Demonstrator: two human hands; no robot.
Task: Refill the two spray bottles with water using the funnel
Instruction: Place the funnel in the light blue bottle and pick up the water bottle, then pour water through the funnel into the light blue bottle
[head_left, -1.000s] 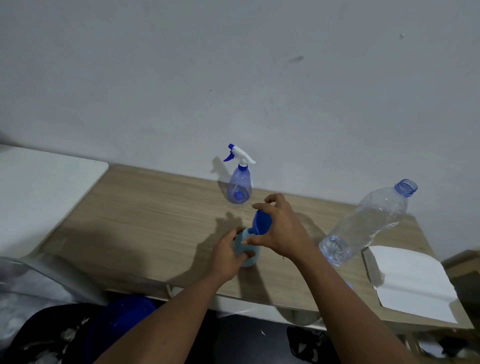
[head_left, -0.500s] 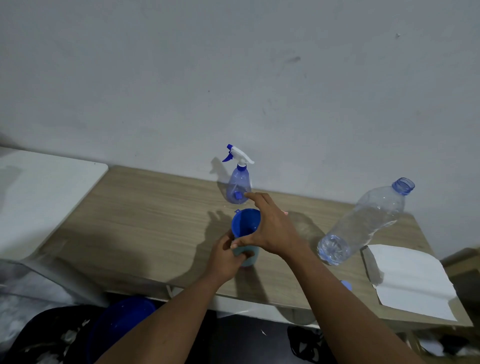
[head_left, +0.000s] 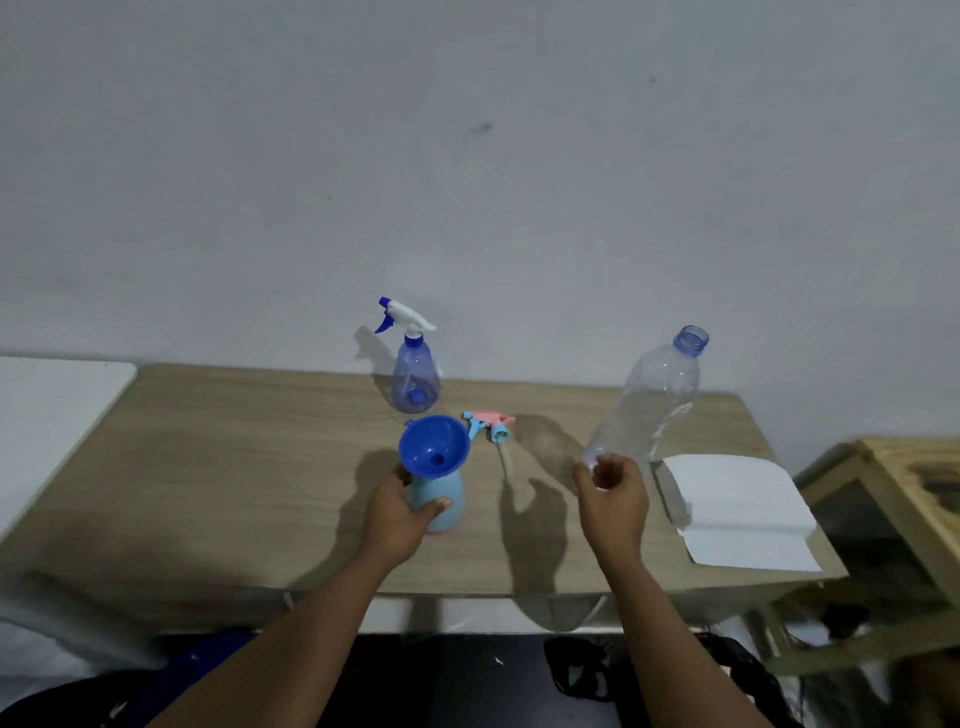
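At the near middle of the desk (head_left: 208, 467), the left hand (head_left: 397, 514) grips a pale blue spray bottle (head_left: 441, 491), upright, with the blue funnel (head_left: 434, 452) seated in its neck. The right hand (head_left: 613, 499) is at the base of the uncapped water bottle (head_left: 644, 410), fingers curled; whether it grips the bottle cannot be told. A detached trigger head (head_left: 491, 423) lies just beyond the funnel. The second spray bottle (head_left: 415, 371) stands at the far edge.

No text, brand or number is legible on the funnel (head_left: 434, 447), the water bottle (head_left: 644, 410) at two o'clock, or the white paper (head_left: 737, 509).
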